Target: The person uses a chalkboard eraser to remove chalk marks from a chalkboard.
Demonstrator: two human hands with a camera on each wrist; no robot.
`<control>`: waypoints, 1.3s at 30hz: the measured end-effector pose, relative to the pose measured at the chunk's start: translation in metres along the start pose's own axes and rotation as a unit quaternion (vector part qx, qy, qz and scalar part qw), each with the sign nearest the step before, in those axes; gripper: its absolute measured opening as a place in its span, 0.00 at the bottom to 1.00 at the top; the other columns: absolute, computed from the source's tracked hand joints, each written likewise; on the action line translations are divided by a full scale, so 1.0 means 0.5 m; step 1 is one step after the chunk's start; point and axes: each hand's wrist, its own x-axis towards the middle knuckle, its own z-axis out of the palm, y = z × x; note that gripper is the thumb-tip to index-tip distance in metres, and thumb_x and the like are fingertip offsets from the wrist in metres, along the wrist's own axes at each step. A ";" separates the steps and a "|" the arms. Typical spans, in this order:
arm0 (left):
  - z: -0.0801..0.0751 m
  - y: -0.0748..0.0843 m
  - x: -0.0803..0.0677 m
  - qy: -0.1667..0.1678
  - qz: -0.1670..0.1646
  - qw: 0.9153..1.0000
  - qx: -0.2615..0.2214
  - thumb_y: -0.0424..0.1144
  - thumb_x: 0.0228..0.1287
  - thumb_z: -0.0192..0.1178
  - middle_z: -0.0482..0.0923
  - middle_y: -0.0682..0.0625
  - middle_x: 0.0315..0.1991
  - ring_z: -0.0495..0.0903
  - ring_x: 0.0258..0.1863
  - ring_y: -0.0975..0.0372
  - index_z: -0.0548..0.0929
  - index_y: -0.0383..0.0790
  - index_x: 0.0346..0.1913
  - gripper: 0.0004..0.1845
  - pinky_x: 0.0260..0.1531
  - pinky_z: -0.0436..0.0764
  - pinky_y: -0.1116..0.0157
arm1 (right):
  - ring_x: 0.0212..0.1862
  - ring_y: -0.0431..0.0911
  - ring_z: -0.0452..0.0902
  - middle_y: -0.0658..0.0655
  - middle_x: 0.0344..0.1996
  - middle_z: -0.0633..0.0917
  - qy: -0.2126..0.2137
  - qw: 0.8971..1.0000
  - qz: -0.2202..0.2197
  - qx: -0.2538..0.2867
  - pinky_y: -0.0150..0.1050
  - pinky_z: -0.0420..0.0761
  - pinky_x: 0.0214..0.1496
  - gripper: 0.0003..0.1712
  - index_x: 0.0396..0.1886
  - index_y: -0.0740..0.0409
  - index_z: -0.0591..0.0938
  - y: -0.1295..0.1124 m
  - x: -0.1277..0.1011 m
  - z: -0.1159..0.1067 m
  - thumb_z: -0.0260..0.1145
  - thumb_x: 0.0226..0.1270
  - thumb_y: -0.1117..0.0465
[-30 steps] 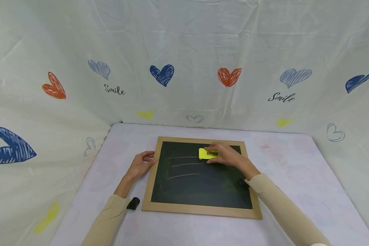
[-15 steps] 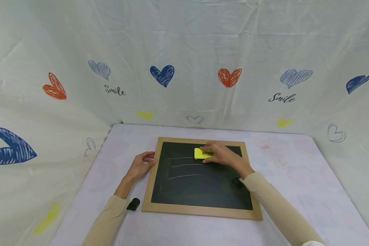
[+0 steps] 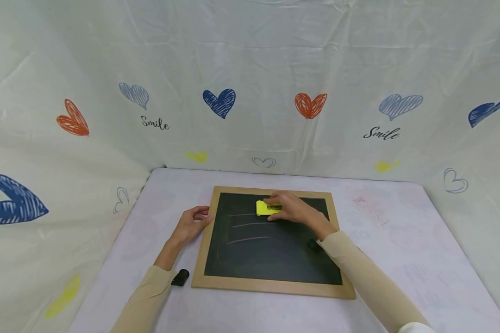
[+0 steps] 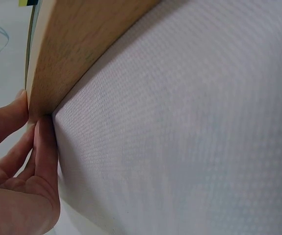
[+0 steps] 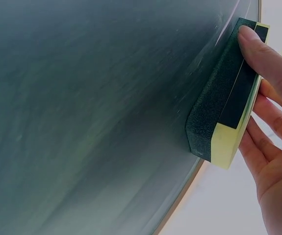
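A small chalkboard (image 3: 275, 259) in a light wooden frame lies on the table, with several thin pinkish chalk lines (image 3: 250, 224) on its left half. My right hand (image 3: 291, 209) grips a yellow chalkboard eraser (image 3: 263, 208) between thumb and fingers near the board's upper edge. In the right wrist view, the dark felt pad of the eraser (image 5: 214, 93) lies against the board, thumb along its near side. My left hand (image 3: 190, 224) holds the left side of the frame (image 4: 67, 54), the thumb on its face and fingertips at its outer edge.
The table (image 3: 383, 259) has a pale cloth with faint coloured blotches. A white curtain (image 3: 258, 55) printed with hearts and the word "Smile" hangs behind and at the sides. Black wrist devices (image 3: 180, 277) show by both sleeves.
My right hand has slid the eraser leftward along the upper part of the board, over the right end of the top chalk line. The left hand has stayed at the frame.
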 end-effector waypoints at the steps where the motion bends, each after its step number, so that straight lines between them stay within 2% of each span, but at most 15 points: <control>1: 0.000 0.001 -0.001 0.000 -0.001 1.000 -0.001 0.33 0.70 0.66 0.80 0.32 0.56 0.81 0.49 0.47 0.76 0.25 0.65 0.24 0.50 0.76 0.59 | 0.49 0.49 0.79 0.60 0.54 0.84 0.000 1.000 -0.003 -0.001 0.46 0.80 0.55 0.35 0.65 0.63 0.81 -0.001 0.003 0.001 0.79 0.61 0.52; 12: 0.001 -0.001 0.000 0.001 -0.003 1.000 0.000 0.33 0.71 0.65 0.79 0.32 0.57 0.80 0.50 0.47 0.75 0.26 0.66 0.25 0.51 0.76 0.58 | 0.45 0.46 0.78 0.59 0.50 0.85 -0.001 1.000 -0.024 -0.006 0.44 0.80 0.53 0.35 0.64 0.64 0.82 -0.016 0.027 0.008 0.79 0.61 0.52; 17: 0.001 -0.004 0.002 0.001 0.000 1.000 -0.002 0.32 0.70 0.65 0.79 0.32 0.57 0.80 0.50 0.47 0.75 0.26 0.65 0.24 0.52 0.76 0.56 | 0.47 0.47 0.80 0.60 0.52 0.84 -0.004 1.000 -0.026 -0.012 0.45 0.80 0.54 0.35 0.64 0.64 0.82 -0.025 0.038 0.010 0.79 0.61 0.51; 21: 0.003 -0.006 0.003 0.003 0.002 1.000 -0.006 0.32 0.69 0.66 0.80 0.32 0.56 0.80 0.50 0.47 0.76 0.25 0.65 0.24 0.51 0.77 0.58 | 0.48 0.48 0.80 0.60 0.53 0.84 -0.003 0.999 -0.032 -0.014 0.45 0.80 0.55 0.35 0.64 0.64 0.82 -0.032 0.046 0.013 0.79 0.61 0.51; 30: 0.001 -0.006 0.001 0.004 0.006 1.000 -0.006 0.33 0.70 0.66 0.80 0.32 0.55 0.81 0.48 0.47 0.76 0.25 0.64 0.24 0.47 0.76 0.63 | 0.43 0.45 0.78 0.58 0.47 0.85 0.002 0.998 -0.058 -0.006 0.41 0.79 0.50 0.34 0.62 0.65 0.83 -0.045 0.071 0.027 0.79 0.60 0.53; 39: -0.001 -0.002 -0.001 0.002 0.008 1.000 -0.007 0.31 0.69 0.66 0.80 0.31 0.56 0.81 0.49 0.47 0.76 0.24 0.64 0.24 0.47 0.76 0.62 | 0.49 0.48 0.80 0.60 0.52 0.85 -0.010 0.998 -0.064 -0.002 0.43 0.79 0.56 0.34 0.64 0.64 0.82 -0.073 0.098 0.039 0.78 0.62 0.53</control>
